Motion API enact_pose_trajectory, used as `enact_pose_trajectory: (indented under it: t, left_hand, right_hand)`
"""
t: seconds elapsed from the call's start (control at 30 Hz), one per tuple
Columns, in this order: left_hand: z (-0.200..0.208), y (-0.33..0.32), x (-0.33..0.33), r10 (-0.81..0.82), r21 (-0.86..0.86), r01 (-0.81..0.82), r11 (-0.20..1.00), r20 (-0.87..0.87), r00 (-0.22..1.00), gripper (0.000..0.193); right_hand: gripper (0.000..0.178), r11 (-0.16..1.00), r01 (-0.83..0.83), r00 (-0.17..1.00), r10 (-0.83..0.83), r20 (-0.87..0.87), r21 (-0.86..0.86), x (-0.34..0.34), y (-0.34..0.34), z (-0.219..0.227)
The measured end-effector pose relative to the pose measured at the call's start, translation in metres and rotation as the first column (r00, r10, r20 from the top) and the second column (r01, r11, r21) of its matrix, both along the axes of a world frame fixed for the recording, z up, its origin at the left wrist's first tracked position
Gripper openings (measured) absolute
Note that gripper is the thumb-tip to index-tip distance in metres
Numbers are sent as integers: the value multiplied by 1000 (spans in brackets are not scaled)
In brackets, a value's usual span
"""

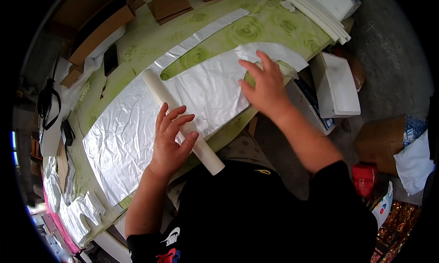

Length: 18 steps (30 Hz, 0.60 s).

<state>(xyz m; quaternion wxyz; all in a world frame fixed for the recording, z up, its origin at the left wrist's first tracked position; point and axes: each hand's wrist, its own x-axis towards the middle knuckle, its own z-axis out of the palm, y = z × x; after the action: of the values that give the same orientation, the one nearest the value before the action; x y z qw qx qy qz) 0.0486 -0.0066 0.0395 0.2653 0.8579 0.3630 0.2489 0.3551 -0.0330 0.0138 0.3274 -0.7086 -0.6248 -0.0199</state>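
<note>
A crinkled sheet of shiny silver film (123, 126) is spread over the table, with a long narrow strip (201, 36) running from its far edge. Across the sheet lies a white tube (208, 158), slanting so that its near end juts past the table edge toward me. My left hand (173, 137) hovers at the tube, fingers apart and slightly curled; whether it touches the tube I cannot tell. Near the right end of the film, my right hand (265, 82) is open with fingers spread, next to an opening in the film where green shows.
The table has a green rose-patterned cover (244, 29). Several white tubes (315, 16) lie at the back right. A phone (110, 60) and a cardboard box (103, 27) are at the left. Right of the table stand a white bin (338, 87) and a carton (379, 144).
</note>
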Motion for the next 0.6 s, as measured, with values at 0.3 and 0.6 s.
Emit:
enact_pose_trajectory:
  t: [0.3, 0.6]
  left_hand:
    - [3, -10, 12, -9, -125, 34, 992, 194, 981, 44]
    - [16, 8, 0, 624, -829, 260, 495, 547, 558, 50]
  right_hand:
    - [59, 959, -113, 955, 177, 237, -262, -1, 35, -12]
    - [50, 604, -774, 614, 789, -7, 190, -114, -35, 29]
